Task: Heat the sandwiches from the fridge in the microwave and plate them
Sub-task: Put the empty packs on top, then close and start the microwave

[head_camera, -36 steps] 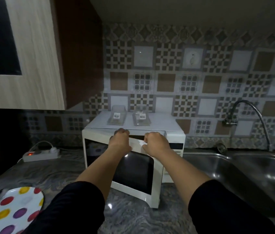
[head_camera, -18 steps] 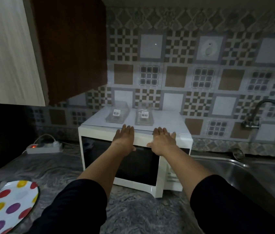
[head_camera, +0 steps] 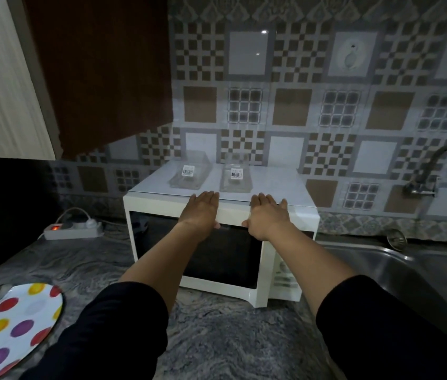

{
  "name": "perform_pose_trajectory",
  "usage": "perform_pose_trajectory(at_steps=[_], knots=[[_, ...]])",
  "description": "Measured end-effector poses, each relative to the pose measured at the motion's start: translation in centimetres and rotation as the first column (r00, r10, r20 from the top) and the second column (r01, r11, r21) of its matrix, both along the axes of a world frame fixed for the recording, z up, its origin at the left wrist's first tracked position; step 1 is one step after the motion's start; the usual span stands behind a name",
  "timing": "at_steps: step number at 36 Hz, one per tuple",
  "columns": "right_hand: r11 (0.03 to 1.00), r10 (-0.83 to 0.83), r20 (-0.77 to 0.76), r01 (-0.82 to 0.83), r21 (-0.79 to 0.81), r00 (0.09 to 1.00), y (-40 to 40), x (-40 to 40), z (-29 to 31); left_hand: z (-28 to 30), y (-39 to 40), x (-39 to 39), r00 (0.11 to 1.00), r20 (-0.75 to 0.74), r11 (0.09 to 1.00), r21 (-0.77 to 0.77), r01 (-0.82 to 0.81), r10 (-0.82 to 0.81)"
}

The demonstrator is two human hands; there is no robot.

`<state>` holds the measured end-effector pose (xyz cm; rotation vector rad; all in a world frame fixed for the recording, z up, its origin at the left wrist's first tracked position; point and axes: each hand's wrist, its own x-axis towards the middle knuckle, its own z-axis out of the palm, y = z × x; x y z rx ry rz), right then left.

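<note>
Lying nearest, at the lower left, a dotted plate (head_camera: pixel 11 322) rests on the grey marbled counter (head_camera: pixel 217 338). Two black sleeves (head_camera: pixel 112 333) lead forward to bare forearms. Beyond them stands a white microwave (head_camera: pixel 162 207), door closed, its dark window facing the viewer. The left hand (head_camera: pixel 201 208) and right hand (head_camera: pixel 267 212) lie flat, side by side, on the top front edge of the door, fingers straight and pointing toward the wall, thumbs hooked under the door's upper band; each grip is released, grasping nothing. Just past the fingertips, on the microwave's top, sit two clear sandwich boxes with barcode labels: the left box (head_camera: pixel 191 174) ahead of the left hand, the right box (head_camera: pixel 236 176) between the two hands' lines, both near but apart from the fingers. Left of the microwave a power strip (head_camera: pixel 73 231) shows a lit red switch. To the right lies a steel sink (head_camera: pixel 408 270) with a curved tap (head_camera: pixel 433 171). A patterned tile wall (head_camera: pixel 299 105) and a brown cabinet (head_camera: pixel 99 72) close the view.
</note>
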<state>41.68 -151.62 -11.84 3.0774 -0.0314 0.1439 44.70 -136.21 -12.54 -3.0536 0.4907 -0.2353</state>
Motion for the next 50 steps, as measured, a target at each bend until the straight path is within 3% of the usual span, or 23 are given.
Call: perform_pose_trajectory(at_steps=[7,20,25,30,33,35,39,42,45,50], knots=[[0.999,0.033,0.189,-0.039,0.029,0.981,-0.2,0.1,-1.4,-0.8,-0.3,-0.1,0.996,0.084,0.998,-0.069,-0.011,0.017],[0.996,0.048,0.296,-0.067,0.053,0.954,-0.4,0.5,-2.3,-1.5,-1.0,-0.4,0.987,0.147,0.994,-0.089,-0.057,0.069],[0.997,0.043,0.32,-0.06,0.044,0.946,-0.4,0.2,-2.9,-1.9,-0.9,-0.8,0.993,0.073,0.994,-0.067,-0.086,0.091],[0.998,0.037,0.347,-0.055,0.041,0.937,-0.5,-1.4,-4.0,-3.2,-0.7,-2.5,0.995,0.021,0.975,-0.202,-0.089,0.096],[0.985,0.022,0.41,-0.091,0.15,0.912,-0.3,-3.0,-5.3,-5.9,-0.3,-4.2,0.994,0.077,0.983,-0.173,-0.058,0.072],[0.967,0.011,0.48,-0.132,0.218,0.877,0.0,-4.0,-6.7,-8.2,-0.2,-5.3,0.998,0.001,0.986,-0.157,-0.061,0.062],[0.934,-0.052,0.571,-0.162,0.317,0.819,0.8,-5.9,-10.3,-13.2,0.0,-7.6,0.925,-0.339,0.974,-0.09,-0.21,0.168],[0.853,-0.136,0.431,-0.115,0.508,0.892,1.2,-7.3,-12.8,-15.8,-0.5,-9.4,0.828,-0.521,0.964,-0.035,-0.264,0.208],[0.702,-0.226,0.145,0.058,0.71,0.963,1.3,-8.2,-14.9,-17.5,-1.0,-10.0,0.741,-0.631,0.954,-0.006,-0.3,0.23],[0.328,-0.407,-0.19,0.337,0.883,0.893,-0.2,-8.8,-16.3,-19.2,-1.2,-10.1,0.697,-0.672,0.963,0.105,-0.247,0.252]])
